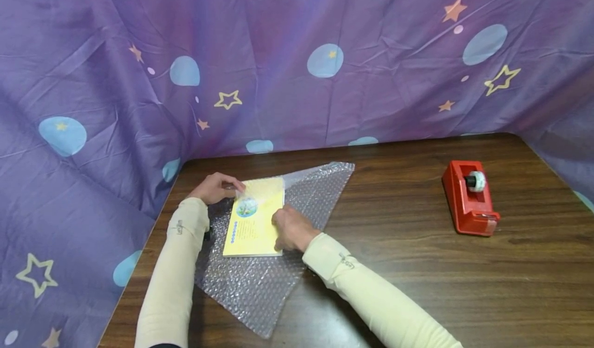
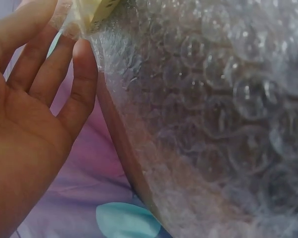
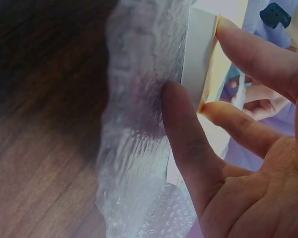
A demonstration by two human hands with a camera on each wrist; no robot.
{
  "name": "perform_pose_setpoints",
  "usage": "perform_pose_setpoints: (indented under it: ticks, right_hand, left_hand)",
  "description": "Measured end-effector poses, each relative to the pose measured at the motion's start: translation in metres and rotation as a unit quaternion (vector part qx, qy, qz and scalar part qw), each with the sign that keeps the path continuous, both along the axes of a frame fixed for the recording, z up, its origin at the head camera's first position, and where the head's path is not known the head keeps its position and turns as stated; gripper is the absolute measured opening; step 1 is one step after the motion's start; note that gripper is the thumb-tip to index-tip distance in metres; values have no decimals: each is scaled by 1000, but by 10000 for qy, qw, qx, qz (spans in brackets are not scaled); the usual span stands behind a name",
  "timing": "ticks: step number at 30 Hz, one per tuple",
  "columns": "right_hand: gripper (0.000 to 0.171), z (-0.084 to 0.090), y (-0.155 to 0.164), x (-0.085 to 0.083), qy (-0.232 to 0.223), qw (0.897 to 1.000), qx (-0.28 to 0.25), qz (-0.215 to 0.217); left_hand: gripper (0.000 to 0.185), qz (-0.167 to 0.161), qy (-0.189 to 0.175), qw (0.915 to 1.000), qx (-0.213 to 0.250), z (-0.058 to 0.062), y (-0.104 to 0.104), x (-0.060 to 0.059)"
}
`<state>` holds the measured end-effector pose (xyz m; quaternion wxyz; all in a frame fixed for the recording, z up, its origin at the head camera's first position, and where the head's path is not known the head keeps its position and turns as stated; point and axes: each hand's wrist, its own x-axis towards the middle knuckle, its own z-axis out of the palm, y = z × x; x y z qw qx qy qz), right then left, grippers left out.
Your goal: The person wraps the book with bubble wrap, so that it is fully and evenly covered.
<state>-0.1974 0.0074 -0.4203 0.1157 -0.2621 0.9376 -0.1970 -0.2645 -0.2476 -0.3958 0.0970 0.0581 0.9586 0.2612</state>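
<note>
Head cam: book (image 1: pixel 257 218) long axis near-far; L hand (image 1: pixel 215 188) pinches bubblewrap (image 1: pixel 257 286), R hand (image 1: pixel 295 228) spread, touching book.

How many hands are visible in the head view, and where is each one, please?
2. The left hand is at the upper left corner of the yellow book; the right hand is at its right edge.

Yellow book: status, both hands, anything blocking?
Yellow book flat on bubble wrap. Left hand pinching wrap at its far-left corner; right hand touching its right edge. Red tape dispenser off right, looks clear.
</note>
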Motion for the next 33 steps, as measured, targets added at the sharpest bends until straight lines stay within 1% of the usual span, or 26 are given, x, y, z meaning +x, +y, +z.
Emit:
perform_pose_setpoints:
  ticks: [4,13,22,29,33]
  right_hand:
    - [61,0,1,0,-52,10000,22,-14]
    - [63,1,0,-1,-164,9999,18,-32]
    - [63,0,0,-1,-195,9998,-57,-9]
    - [60,-1,2,-1,-70,9999,-122,63]
    - [58,-2,2,-1,-9,9998,-154,95]
  left_hand:
    - [15,-58,4,10000,-39,0,2,1]
    - [10,-604,392,9972,-190,1,4,0]
    - [7,-853,511,9944,-367,1,6,2]
    - [8,-943,453,9926,-615,4,9,3]
    - [12,-889,342,9926,-759,6,11,3]
